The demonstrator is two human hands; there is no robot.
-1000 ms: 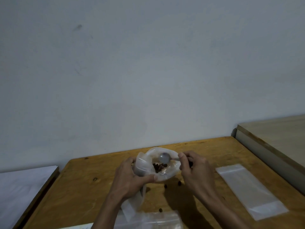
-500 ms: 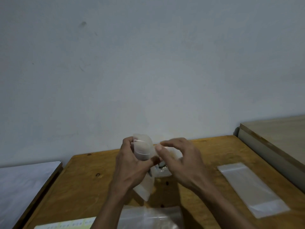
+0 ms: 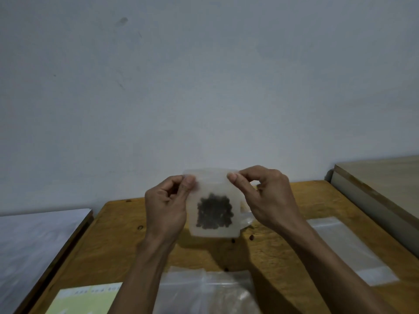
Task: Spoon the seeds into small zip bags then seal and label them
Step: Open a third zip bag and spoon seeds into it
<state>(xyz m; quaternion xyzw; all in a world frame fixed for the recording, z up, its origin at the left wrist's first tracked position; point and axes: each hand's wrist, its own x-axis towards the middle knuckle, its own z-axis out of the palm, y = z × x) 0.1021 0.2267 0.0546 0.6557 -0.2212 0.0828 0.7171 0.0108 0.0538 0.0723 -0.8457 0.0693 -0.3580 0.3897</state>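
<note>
Both hands hold a small translucent plastic zip bag (image 3: pixel 213 214) upright above the wooden desk (image 3: pixel 118 241). The left hand (image 3: pixel 166 207) has its grip pinching the bag's top left corner; the right hand (image 3: pixel 265 198) pinches the top right. Dark seeds (image 3: pixel 214 214) cluster inside. A flat clear empty bag (image 3: pixel 349 248) lies at right.

Both hands, left hand (image 3: pixel 166 207) and right hand (image 3: pixel 268 200), pinch seed-filled zip bag (image 3: pixel 214 200).
</note>
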